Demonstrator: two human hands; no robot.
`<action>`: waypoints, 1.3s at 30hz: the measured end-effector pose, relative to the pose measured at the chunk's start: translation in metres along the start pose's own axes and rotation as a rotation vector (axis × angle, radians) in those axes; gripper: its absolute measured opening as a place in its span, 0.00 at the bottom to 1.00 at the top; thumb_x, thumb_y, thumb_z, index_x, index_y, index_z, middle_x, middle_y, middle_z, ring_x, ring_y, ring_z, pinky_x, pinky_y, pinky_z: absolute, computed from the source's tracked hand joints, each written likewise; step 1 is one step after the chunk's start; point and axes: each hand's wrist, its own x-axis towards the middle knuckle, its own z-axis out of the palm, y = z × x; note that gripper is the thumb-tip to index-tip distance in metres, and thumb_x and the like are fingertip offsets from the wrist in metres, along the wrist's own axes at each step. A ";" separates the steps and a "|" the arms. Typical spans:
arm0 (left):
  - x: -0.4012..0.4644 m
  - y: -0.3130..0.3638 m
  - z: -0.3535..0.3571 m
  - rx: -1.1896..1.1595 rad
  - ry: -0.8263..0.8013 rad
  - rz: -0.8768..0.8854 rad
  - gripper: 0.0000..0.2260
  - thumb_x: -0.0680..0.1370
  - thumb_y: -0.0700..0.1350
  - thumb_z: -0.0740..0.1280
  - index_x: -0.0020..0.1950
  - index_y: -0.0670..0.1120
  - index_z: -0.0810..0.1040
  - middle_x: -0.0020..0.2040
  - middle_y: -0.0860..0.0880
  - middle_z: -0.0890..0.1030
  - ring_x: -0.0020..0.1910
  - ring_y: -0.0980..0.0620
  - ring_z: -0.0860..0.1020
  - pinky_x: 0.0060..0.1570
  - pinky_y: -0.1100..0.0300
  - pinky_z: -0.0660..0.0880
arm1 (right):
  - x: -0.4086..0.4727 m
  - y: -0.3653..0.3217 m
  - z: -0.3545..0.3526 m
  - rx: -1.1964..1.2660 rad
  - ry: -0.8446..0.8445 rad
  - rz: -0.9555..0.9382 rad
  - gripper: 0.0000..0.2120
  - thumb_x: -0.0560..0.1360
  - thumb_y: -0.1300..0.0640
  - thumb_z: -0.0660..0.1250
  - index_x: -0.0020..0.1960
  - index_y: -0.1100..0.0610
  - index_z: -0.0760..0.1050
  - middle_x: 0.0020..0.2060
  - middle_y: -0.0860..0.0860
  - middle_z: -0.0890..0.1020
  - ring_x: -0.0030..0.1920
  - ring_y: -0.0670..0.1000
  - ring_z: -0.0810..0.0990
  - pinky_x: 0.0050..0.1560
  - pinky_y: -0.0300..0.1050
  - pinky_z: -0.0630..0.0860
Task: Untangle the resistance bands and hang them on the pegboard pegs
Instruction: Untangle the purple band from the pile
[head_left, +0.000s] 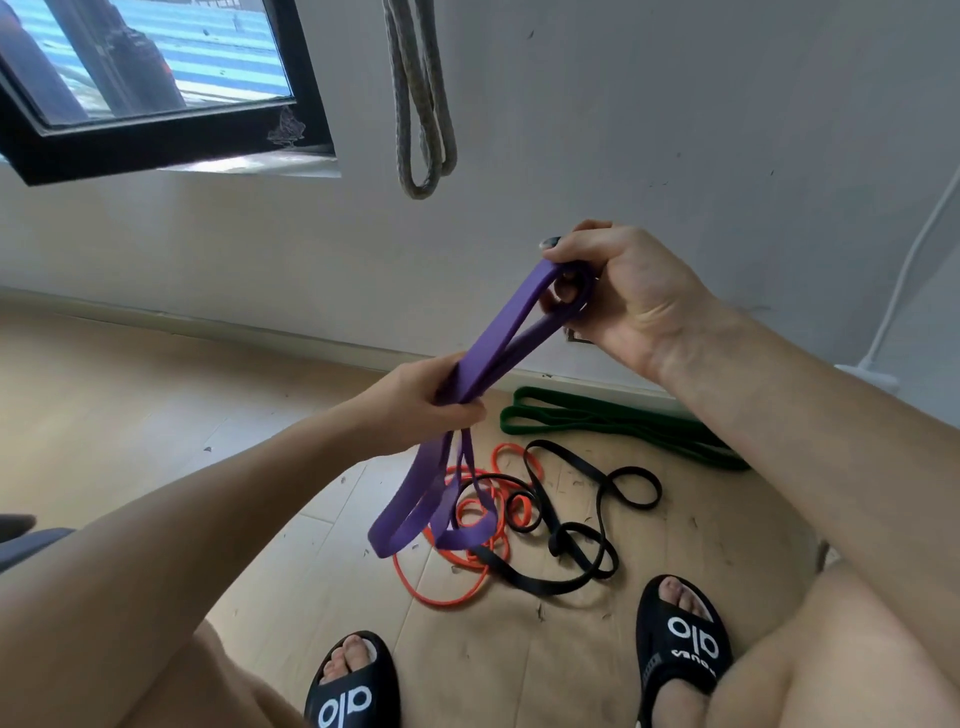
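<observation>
Purple band (488, 358), orange band (452, 582), black band (582, 525), green band (613, 421), grey band (421, 104).

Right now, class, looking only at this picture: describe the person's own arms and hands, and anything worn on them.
Both forearms are bare: no sleeves, watch or gloves show. The left hand shows no rings. The right hand has dark polish on its thumbnail.

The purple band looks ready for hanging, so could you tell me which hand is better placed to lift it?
Probably the right hand: it grips the purple band at its upper loop, nearer the wall, while the left hand holds lower.
</observation>
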 end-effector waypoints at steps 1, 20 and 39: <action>-0.001 0.000 -0.002 -0.022 -0.003 0.007 0.08 0.77 0.51 0.71 0.54 0.52 0.77 0.49 0.44 0.82 0.49 0.43 0.83 0.55 0.41 0.81 | 0.000 -0.001 -0.001 0.002 0.005 0.005 0.20 0.74 0.68 0.68 0.26 0.53 0.78 0.34 0.52 0.78 0.31 0.50 0.74 0.41 0.45 0.77; -0.009 0.002 -0.027 0.316 -0.032 0.067 0.11 0.76 0.57 0.74 0.47 0.50 0.79 0.39 0.48 0.80 0.38 0.47 0.78 0.42 0.49 0.77 | 0.004 0.021 -0.081 -0.696 0.037 0.558 0.05 0.78 0.58 0.64 0.52 0.59 0.75 0.43 0.56 0.82 0.49 0.55 0.82 0.66 0.60 0.75; -0.010 0.016 -0.022 0.270 -0.104 0.123 0.12 0.75 0.52 0.75 0.54 0.53 0.78 0.45 0.52 0.83 0.44 0.50 0.82 0.51 0.47 0.81 | -0.011 0.051 0.007 -1.158 -0.440 -0.035 0.24 0.70 0.64 0.72 0.63 0.50 0.72 0.44 0.50 0.84 0.37 0.48 0.82 0.37 0.42 0.78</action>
